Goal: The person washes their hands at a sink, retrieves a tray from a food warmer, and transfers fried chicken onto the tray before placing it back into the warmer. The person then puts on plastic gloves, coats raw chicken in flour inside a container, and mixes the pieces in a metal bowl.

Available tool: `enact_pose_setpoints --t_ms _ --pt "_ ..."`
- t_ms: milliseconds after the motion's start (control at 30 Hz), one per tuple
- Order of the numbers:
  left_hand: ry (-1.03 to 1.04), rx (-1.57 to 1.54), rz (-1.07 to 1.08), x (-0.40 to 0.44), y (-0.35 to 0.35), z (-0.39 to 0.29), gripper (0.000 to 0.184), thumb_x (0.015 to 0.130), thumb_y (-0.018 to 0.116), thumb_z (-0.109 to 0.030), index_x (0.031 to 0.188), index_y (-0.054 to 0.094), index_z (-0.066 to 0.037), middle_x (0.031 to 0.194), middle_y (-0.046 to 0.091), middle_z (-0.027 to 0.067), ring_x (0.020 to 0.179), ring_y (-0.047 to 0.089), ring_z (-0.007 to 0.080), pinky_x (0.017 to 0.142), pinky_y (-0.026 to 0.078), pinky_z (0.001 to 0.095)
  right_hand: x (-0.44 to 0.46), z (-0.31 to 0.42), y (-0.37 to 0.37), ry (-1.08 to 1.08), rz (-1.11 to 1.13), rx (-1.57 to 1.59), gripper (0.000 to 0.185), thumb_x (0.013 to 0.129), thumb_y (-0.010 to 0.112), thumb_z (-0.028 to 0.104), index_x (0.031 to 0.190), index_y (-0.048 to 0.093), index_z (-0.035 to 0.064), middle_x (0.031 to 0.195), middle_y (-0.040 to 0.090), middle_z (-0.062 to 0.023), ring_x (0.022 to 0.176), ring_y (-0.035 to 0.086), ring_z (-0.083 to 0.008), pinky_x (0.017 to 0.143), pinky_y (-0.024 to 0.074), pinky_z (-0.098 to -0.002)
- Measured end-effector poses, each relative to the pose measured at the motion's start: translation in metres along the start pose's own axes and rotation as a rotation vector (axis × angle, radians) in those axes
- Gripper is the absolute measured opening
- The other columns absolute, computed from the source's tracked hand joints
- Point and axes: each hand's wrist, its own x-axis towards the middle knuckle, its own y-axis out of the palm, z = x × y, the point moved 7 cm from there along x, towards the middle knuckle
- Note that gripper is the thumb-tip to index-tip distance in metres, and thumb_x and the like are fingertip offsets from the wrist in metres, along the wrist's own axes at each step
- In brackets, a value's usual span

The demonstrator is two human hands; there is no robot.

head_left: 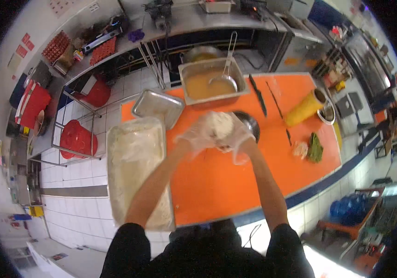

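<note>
Both my hands wear clear plastic gloves and are raised over the orange tabletop (217, 194). Between them is a pale, rounded lump coated in what looks like flour (220, 123). My left hand (195, 138) cups it from the left, and my right hand (242, 137) from the right. Motion blur and the gloves hide the exact finger positions. Just behind my right hand is a dark metal bowl (250, 123), partly covered by it. Left of my left arm lies a long tray (110, 162) with white flour inside.
A steel pan (213, 100) of yellowish liquid holds a ladle (229, 60). Beside it are a smaller metal tray (148, 94), a black-handled knife (258, 95), a yellow roll (302, 109), a white bowl (331, 121) and green leaves (315, 148). Red containers (79, 139) stand left.
</note>
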Motion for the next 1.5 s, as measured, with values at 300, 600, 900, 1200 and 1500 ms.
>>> enact_pose_setpoints --t_ms 300,600,900,1200,1500 --pt "-0.517 0.428 -0.023 0.117 0.053 0.270 0.078 0.074 0.075 -0.010 0.142 0.038 -0.011 0.134 0.053 0.0124 0.124 0.047 0.0290 0.101 0.041 0.0378 0.032 -0.204 -0.020 0.195 0.045 -0.519 0.073 0.073 0.071 0.029 0.136 0.044 0.0062 0.129 0.056 -0.0127 0.113 0.059 -0.0239 0.092 0.0511 -0.0358" --pt "-0.237 0.326 -0.287 0.004 -0.030 0.181 0.055 0.082 0.063 -0.010 0.135 0.049 -0.011 0.130 0.056 0.0155 0.121 0.053 0.0259 0.100 0.042 0.0347 0.035 -0.237 0.018 0.154 0.211 -0.868 0.055 0.093 0.054 0.025 0.142 0.040 0.0063 0.139 0.051 -0.0119 0.115 0.059 -0.0226 0.092 0.0515 -0.0355" --pt "-0.842 0.711 -0.351 -0.361 -0.152 0.241 0.040 0.088 0.053 -0.030 0.121 0.061 -0.009 0.127 0.056 0.0208 0.119 0.053 0.0378 0.098 0.043 0.0466 0.006 -0.266 0.023 0.235 -0.011 -0.477 0.048 0.096 0.054 0.025 0.139 0.044 0.0082 0.135 0.054 -0.0115 0.112 0.059 -0.0247 0.091 0.0495 -0.0362" --pt "-0.287 1.050 -0.181 -0.364 -0.117 0.374 0.040 0.091 0.054 -0.034 0.119 0.055 -0.005 0.122 0.056 0.0216 0.111 0.054 0.0393 0.097 0.042 0.0467 -0.103 -0.038 0.125 0.129 0.132 0.192 0.042 0.091 0.064 0.020 0.131 0.055 0.0103 0.130 0.059 -0.0127 0.119 0.057 -0.0232 0.096 0.0477 -0.0342" --pt "-0.283 1.544 0.771 -0.461 -0.077 0.431 0.039 0.095 0.049 -0.034 0.126 0.059 -0.013 0.128 0.058 0.0179 0.111 0.059 0.0307 0.097 0.045 0.0473 -0.217 0.031 0.176 -0.121 0.204 0.751 0.049 0.092 0.054 0.037 0.129 0.054 0.0047 0.134 0.053 -0.0158 0.122 0.053 -0.0300 0.104 0.0401 -0.0436"
